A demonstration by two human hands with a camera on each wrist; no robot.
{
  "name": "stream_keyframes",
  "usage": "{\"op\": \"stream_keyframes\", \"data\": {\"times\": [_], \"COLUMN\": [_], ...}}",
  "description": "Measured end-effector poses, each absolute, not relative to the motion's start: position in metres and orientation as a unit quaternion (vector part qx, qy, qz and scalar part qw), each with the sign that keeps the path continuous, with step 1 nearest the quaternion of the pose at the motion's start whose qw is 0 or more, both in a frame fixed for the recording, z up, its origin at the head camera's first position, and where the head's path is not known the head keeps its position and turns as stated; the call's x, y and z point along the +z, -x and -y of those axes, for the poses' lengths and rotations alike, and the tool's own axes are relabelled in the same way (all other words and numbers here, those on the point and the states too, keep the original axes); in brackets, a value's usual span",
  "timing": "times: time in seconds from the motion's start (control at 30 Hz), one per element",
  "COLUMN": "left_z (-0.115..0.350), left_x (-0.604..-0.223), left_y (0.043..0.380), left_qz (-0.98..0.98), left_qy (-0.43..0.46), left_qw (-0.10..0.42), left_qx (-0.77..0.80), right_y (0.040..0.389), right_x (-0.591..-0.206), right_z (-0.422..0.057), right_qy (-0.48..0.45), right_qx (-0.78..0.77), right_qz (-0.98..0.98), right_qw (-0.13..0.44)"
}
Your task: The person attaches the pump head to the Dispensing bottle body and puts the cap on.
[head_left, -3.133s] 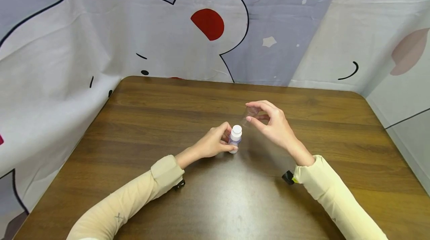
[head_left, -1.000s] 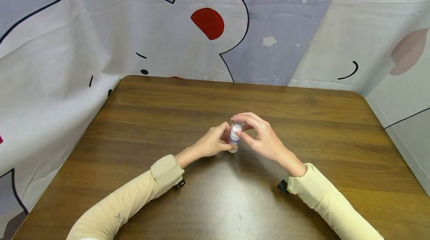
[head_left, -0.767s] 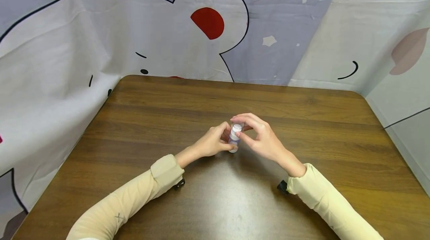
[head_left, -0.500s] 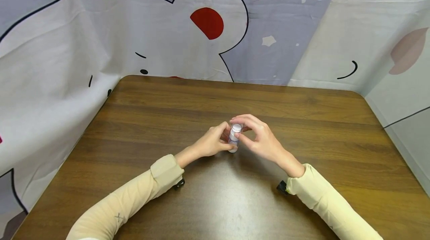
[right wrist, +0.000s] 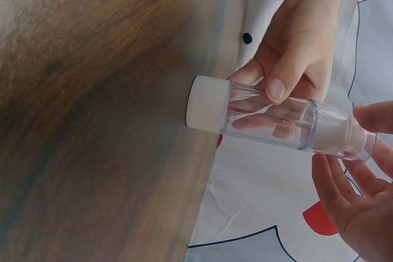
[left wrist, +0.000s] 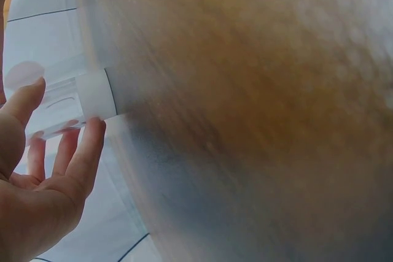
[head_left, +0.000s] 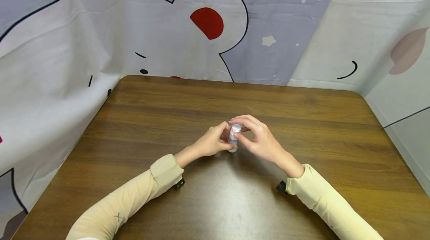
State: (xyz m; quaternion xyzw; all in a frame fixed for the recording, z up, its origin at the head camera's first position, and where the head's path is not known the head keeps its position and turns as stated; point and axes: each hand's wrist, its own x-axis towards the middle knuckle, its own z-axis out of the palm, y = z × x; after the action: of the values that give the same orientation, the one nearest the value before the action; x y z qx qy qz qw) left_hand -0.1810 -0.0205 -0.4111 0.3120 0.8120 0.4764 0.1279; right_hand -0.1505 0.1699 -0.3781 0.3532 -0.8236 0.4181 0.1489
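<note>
A small clear pump bottle with a white base stands upright on the table. My left hand holds its lower body between thumb and fingers; the left wrist view shows the bent fingers beside the white base. A clear cap surrounds the white pump top. My right hand pinches this cap, its thumb on the near side and its fingers on the far side. Part of the bottle's side lies hidden behind both hands in the head view.
A brown wood-grain table with rounded far corners lies beneath the hands. Behind it and at its sides hangs a printed curtain. Black straps show under both cream sleeves.
My right hand has moved left and down, bringing the clear cap from beside the bottle onto the white pump top, then slightly lower. The left hand keeps its hold in place.
</note>
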Motion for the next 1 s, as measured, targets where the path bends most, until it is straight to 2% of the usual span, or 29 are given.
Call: {"op": "stream_keyframes", "data": {"times": [0.43,1.0], "left_z": [0.0202,0.0198], "left_x": [-0.4121,-0.4133], "left_y": [0.1816,0.1829], "left_qz": [-0.811,-0.813], "left_qy": [-0.319,-0.323], "left_qw": [0.123,0.124], "left_qx": [0.475,0.468], "right_y": [0.1524,0.151], "right_x": [-0.379,-0.3745], "right_z": [-0.1698,-0.1704], "right_qy": [-0.362,-0.355], "right_qx": [0.415,0.414], "right_qz": [0.82,0.827], "right_qw": [0.156,0.138]}}
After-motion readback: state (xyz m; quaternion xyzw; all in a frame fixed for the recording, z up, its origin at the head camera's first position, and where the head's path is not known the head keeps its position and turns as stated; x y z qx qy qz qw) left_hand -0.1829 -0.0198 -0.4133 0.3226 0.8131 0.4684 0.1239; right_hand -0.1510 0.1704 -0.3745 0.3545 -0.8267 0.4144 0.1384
